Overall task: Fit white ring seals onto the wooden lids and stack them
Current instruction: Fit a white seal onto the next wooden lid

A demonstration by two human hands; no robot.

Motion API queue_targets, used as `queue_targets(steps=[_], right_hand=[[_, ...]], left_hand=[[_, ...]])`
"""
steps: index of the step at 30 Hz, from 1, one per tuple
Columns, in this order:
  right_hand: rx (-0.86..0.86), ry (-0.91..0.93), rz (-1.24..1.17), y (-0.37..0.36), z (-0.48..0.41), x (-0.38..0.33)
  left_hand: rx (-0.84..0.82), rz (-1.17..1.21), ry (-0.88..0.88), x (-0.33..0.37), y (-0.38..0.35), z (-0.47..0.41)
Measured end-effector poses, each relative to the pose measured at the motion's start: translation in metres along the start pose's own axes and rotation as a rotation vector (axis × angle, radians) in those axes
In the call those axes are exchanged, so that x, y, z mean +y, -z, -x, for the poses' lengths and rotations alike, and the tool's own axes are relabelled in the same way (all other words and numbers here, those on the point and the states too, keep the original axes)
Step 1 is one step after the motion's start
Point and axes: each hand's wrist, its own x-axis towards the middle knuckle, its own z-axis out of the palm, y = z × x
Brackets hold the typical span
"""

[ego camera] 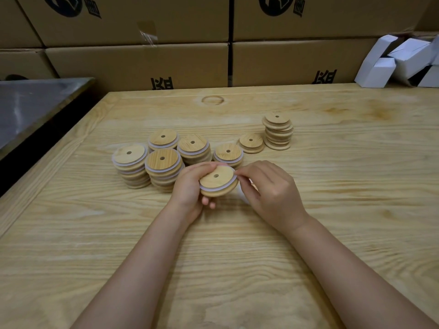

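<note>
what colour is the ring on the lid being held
White; the ring seal on the lid shows best in the head view.

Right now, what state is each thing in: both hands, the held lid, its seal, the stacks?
lid, held off the table, tilted towards the camera.
ring seal, around the lid, pinched at its right side.
left hand, fingers curled round the lid.
right hand, fingers pinching the ring seal at the lid's rim.
sealed stacks, five, upright, white rings on.
bare stacks, two, upright, no rings showing.
white boxes, jumbled.
</note>
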Motion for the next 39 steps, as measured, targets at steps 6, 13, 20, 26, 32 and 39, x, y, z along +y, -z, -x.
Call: queue_targets(steps=[6,13,20,26,32,39], right_hand=[[-0.017,-0.036,-0.048,0.000,0.000,-0.001],[-0.051,-0.229,-0.207,0.000,0.000,-0.004],[-0.272,-0.568,-0.281,-0.004,0.001,-0.005],[-0.248,-0.642,-0.347,-0.007,0.000,-0.005],[-0.225,-0.704,-0.369,-0.010,0.001,-0.006],[-0.056,-0.790,-0.289,-0.012,-0.011,0.008]], left_hand=[[-0.040,0.003,-0.023,0.000,0.001,0.000],[-0.021,0.014,-0.039,-0.004,-0.005,-0.001],[-0.070,0.094,-0.056,-0.004,-0.001,0.000],[-0.118,-0.077,-0.106,-0.009,-0.005,0.002],[-0.120,-0.135,-0.164,-0.010,-0.007,0.003],[-0.003,-0.098,-0.201,-0.008,-0.007,0.000]])
